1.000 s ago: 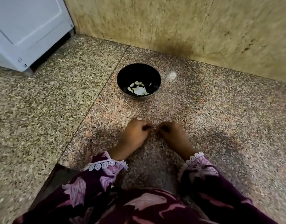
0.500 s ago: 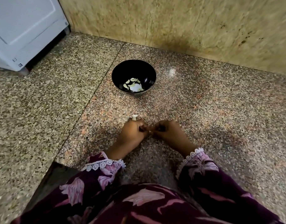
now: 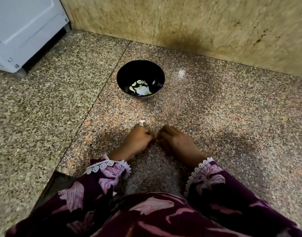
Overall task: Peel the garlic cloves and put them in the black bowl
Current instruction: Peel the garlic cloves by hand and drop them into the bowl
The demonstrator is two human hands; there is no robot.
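Head view: round glossy black bowl [image 3: 140, 79] (pale cloves [image 3: 140, 87] inside) on speckled granite [image 3: 215, 117].

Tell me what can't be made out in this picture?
- Head view: what the left hand and right hand work on between them, hidden by curled fingers.
- Count of garlic cloves in the black bowl: too small, overlapping.
- White appliance: cut off by the frame's left edge.

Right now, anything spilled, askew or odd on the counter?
Nothing spilled. The black bowl sits upright with peeled cloves inside. Only oddities: a dark stain on the wall behind it, and a pale garlic bit sticking out above the left hand.
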